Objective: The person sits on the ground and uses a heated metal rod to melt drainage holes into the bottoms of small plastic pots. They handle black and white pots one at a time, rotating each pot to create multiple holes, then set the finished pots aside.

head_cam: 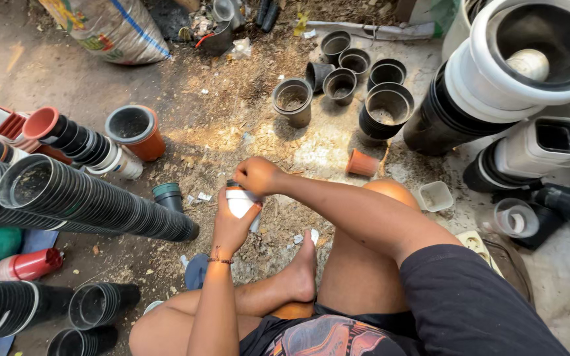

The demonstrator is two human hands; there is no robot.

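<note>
Dirt floor [219,132] all around; left hand [231,227] should grip the white pot [241,201] steady while right hand [256,175], closed, works its top.

Left hand [231,227] grips small pot [242,201]; right hand [256,175] on top; stacked pots [94,201] lie left.

Bare ground [232,132] ahead; pot stacks [87,198] crowd left.
</note>
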